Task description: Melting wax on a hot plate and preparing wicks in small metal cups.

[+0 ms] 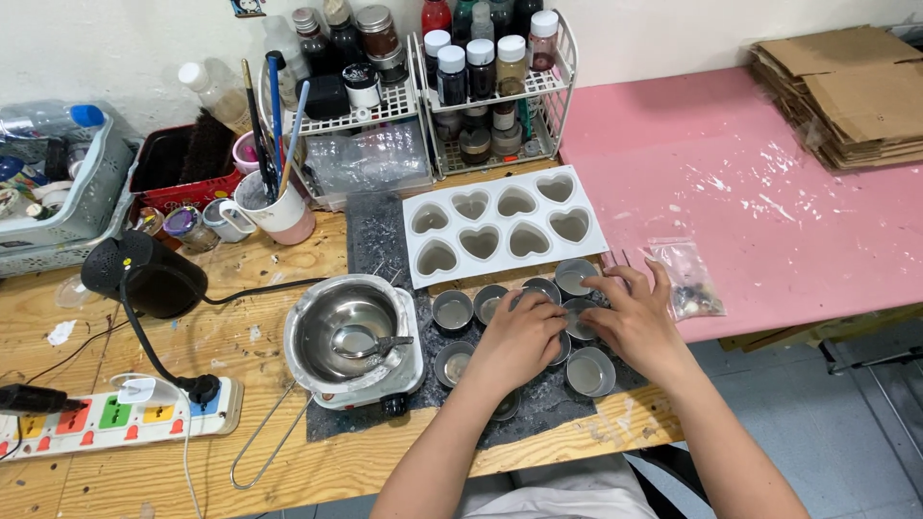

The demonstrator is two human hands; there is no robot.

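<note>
Here, both hands rest over a cluster of small round metal tins [452,309] on a dark mat [375,240].
About nine tins show, each apparently holding pale wax; the left hand [519,338] lies flat on the middle ones, the right hand [635,322] spreads loose fingers [615,284] over tins beneath. Beyond the fingertips sits a white mould [502,226] with eight empty heart cavities; left of them, a steel pot [348,332] on a hotplate.

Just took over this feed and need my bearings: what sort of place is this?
Probably a small home craft bench, likely for candle or wax work: a white heart-shaped mould, a steel melting pot on a small hotplate, and small metal tins under both hands. Wire racks hold little bottles.
</note>
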